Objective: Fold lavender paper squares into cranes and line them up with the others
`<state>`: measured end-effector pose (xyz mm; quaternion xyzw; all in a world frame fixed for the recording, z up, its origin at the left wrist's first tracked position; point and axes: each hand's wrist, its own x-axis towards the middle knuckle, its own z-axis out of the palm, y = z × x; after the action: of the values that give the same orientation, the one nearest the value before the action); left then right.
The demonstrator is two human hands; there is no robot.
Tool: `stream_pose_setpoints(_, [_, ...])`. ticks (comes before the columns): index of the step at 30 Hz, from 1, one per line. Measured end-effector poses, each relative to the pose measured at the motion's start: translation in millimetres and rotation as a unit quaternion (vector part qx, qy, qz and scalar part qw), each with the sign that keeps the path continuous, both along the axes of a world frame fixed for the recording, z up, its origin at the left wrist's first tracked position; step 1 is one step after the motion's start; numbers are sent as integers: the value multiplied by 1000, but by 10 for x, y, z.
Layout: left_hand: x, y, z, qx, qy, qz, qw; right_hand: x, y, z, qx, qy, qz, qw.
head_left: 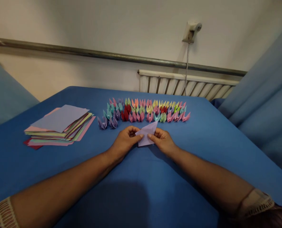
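Note:
A lavender sheet of folded paper (146,133) is held just above the blue table between my two hands. My left hand (126,139) pinches its left side, thumb on the near face and fingers behind. On the right side, my right hand (164,141) grips it the same way, thumb pressed to the front. One pointed corner of the paper sticks up at the upper right. Directly beyond my hands stand several rows of small folded paper cranes (141,116) in pink, red, yellow, green, teal and purple.
To the left lies a thick, uneven stack of coloured paper (62,118), lavender on top. Blue cloth covers the table (193,139). Behind it are a radiator (174,83), a metal pipe (107,55) and a wall socket (189,32) with a cord. Blue curtains (266,95) hang at the sides.

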<state>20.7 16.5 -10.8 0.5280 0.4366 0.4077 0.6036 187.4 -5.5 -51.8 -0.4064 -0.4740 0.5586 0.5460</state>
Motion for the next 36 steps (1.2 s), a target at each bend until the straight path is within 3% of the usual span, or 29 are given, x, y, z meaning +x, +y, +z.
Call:
stream_pose_setpoints(6, [-13, -1, 15, -5, 48, -101, 994, 41, -42, -4, 37, -94, 43, 994])
stream_pose_setpoints(8, [-19, 0, 17, -18, 43, -82, 996, 37, -50, -5, 39, -102, 29, 994])
stream_pose_setpoints(11, [-26, -1, 21, -56, -38, -42, 997, 5, -60, 1, 35, -85, 10, 996])
stream_pose_setpoints(15, [-32, 12, 3, -109, -112, -56, 986, -30, -58, 3, 16, -69, 13, 997])
stream_pose_setpoints(25, [-65, 77, -18, -108, -41, -64, 991, 82, 28, 30, 19, -77, -20, 997])
stream_pose_setpoints(30, [-72, 70, 47, -126, -76, -24, 989, 86, 12, 70, 19, -62, -24, 998])
stream_pose_setpoints(33, [-69, 61, 82, -131, -117, -32, 984, 91, 1, 84, 20, -65, -17, 998])
stream_pose_setpoints(36, [-63, 52, 77, -139, -97, -44, 985, 86, -7, 80, 27, -68, -24, 997])
